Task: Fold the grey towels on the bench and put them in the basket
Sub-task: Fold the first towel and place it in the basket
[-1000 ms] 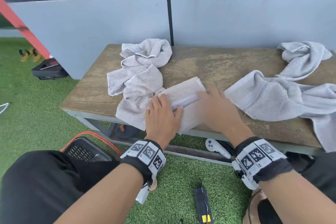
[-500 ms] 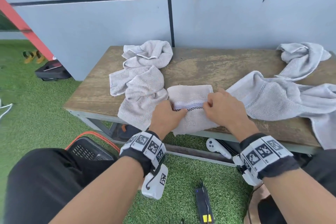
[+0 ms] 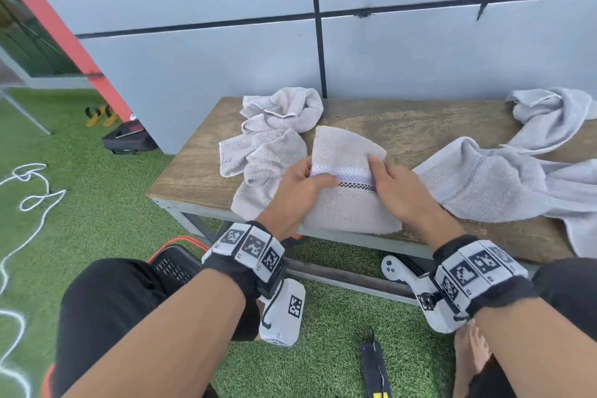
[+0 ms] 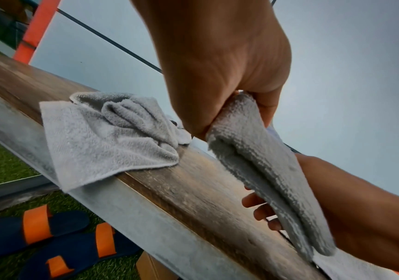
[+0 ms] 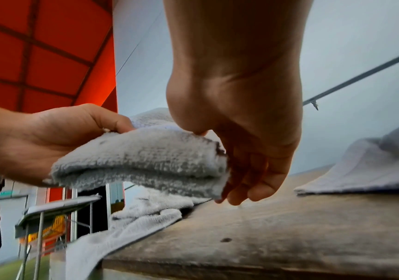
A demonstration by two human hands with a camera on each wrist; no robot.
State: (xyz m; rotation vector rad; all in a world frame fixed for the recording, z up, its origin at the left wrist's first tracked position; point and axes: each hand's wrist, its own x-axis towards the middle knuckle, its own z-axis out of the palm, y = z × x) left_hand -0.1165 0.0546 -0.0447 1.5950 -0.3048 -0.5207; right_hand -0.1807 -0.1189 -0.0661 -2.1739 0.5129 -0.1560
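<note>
The folded grey towel [image 3: 347, 184] is held up over the front edge of the wooden bench [image 3: 403, 129], lifted off the wood as the wrist views show. Left hand [image 3: 298, 194] pinches its left end w/ thumb on top and fingers curled under; right hand [image 3: 399, 192] grips the right end, fingers wrapped below the fold. Left of it on the bench lies a crumpled grey towel [image 3: 268, 152], touching the bench's front edge. Right of it, 2 more loose towels [image 3: 497, 184] spread on the bench. The black basket [image 3: 176, 263] w/ orange rim stands on the grass below the bench's left front corner, partly hidden by the knee.
</note>
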